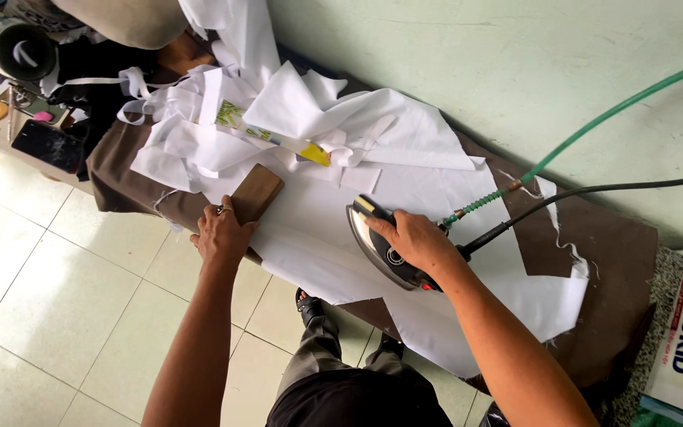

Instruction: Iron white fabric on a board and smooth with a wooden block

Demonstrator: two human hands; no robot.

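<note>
on the brown-padded pressing table (618, 261), the right hand (414, 240) clamped the black steam iron's handle (385, 247), sole flat on the white cloth (310, 237), while the left hand (223, 234), fingers together, steadied a wooden block (256, 192), evidently pinning the fabric.

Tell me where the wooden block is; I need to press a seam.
In the head view, left of centre: the wooden block lies on the white cloth, under the left hand.
</note>
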